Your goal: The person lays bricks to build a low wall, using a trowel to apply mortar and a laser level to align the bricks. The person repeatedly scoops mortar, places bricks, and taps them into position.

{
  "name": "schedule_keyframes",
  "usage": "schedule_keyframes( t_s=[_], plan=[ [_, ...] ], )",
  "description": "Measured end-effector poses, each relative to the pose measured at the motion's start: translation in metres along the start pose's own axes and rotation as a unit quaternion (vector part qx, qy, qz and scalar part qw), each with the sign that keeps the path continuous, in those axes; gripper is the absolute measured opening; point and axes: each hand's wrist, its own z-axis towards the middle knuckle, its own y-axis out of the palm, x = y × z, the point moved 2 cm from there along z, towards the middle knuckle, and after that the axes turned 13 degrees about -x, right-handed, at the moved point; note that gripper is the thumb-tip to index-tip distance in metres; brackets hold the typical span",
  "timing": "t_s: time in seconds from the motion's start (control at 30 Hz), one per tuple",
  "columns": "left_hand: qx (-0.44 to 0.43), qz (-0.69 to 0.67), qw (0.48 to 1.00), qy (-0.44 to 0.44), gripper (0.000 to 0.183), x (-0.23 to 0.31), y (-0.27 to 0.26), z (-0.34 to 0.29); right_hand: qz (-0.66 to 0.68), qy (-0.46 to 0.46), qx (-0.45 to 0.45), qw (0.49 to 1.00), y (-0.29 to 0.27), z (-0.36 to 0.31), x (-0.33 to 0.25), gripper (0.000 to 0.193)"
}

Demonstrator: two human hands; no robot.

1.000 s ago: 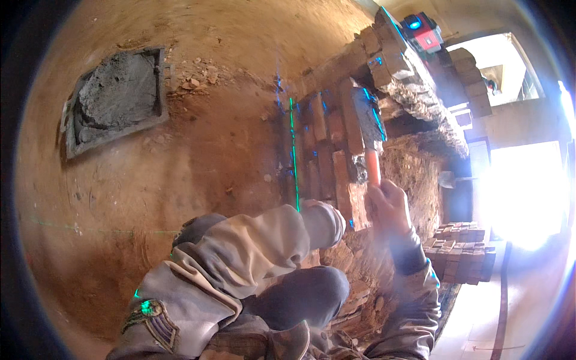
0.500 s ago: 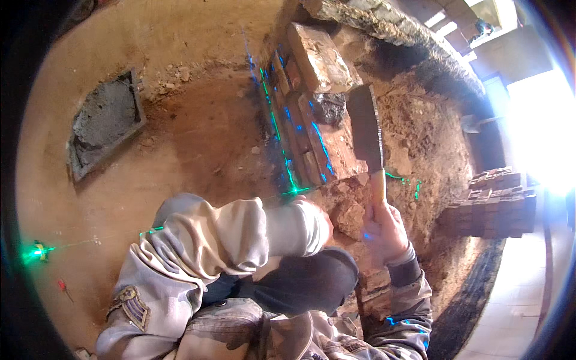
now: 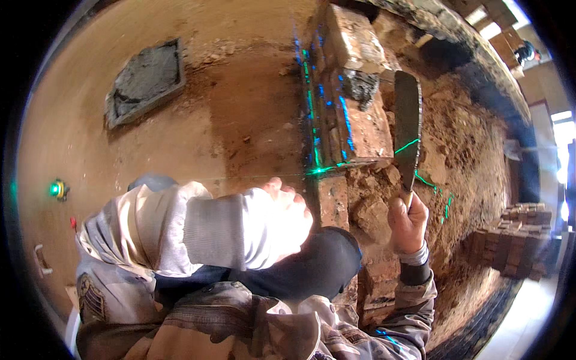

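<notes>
Long-bladed grey metal trowel (image 3: 407, 114): gripped by the handle in the right hand (image 3: 409, 223), held beside reddish-brown brickwork (image 3: 367, 135). Left hand (image 3: 289, 215): seen near dark-trousered knee (image 3: 333, 255); grip cannot be told.

Left forearm (image 3: 213, 231) crosswise, left grip (image 3: 287, 217) seemingly half-curled, right grip (image 3: 409, 223) clenched, right forearm (image 3: 413, 303) extended

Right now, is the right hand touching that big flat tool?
Touching. The head view shows the right hand gripping the flat tool by its handle.
</notes>
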Motion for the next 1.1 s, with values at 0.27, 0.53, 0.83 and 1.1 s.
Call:
schedule_keyframes(
  t_s=[0.27, 0.53, 0.83, 1.1],
  plan=[
    [0.165, -0.021, 0.986, -0.011, 0.040, -0.043, 0.062, -0.004, -0.242, -0.064, -0.178, 0.952, 0.121, 0.068, -0.077, 0.021],
    [0.075, -0.062, 0.995, 0.032, 0.020, -0.124, 0.105, 0.019, -0.371, -0.017, -0.201, 0.907, 0.256, 0.187, -0.046, 0.024],
    [0.308, -0.076, 0.945, 0.083, 0.015, -0.194, 0.099, 0.043, -0.472, -0.150, -0.301, 0.815, 0.397, 0.360, -0.135, 0.033],
    [0.150, -0.287, 0.945, -0.037, 0.026, -0.344, 0.102, -0.040, -0.511, -0.115, -0.302, 0.797, 0.472, 0.473, -0.131, 0.039]
  ],
)
